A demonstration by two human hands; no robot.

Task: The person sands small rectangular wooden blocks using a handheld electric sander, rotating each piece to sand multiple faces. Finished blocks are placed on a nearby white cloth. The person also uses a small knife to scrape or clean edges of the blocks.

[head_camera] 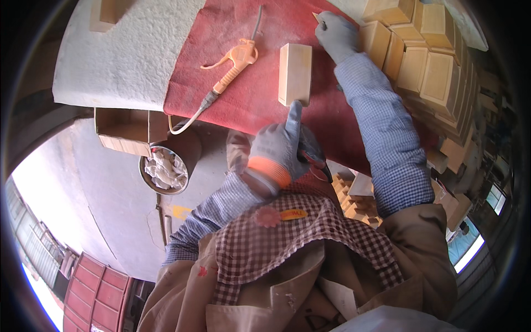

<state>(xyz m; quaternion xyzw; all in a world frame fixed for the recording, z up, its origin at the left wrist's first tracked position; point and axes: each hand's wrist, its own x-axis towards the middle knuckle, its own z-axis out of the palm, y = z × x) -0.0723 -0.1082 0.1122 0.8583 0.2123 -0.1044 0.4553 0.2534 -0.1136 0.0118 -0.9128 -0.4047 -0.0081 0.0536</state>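
Note:
My left hand (278,145), in a grey glove with an orange cuff, holds a dark power tool (312,148), mostly hidden under the palm; its forefinger points to the near end of a pale wooden block (295,74). The block lies on the red cloth (253,91) that covers part of the table. At the cloth's far right edge, my gloved right hand (337,35) is closed around a small thing with a pale pointed tip, perhaps a folded piece of sandpaper. An orange air blow gun (238,60) with a hose lies left of the block.
Stacked wooden blocks (439,79) stand close beyond my right forearm. Another wooden piece (103,16) sits at the far left. Below the table's left edge are an open cardboard box (124,143) and a round bin (143,176) holding crumpled white material. More wood pieces (356,203) lie lower right.

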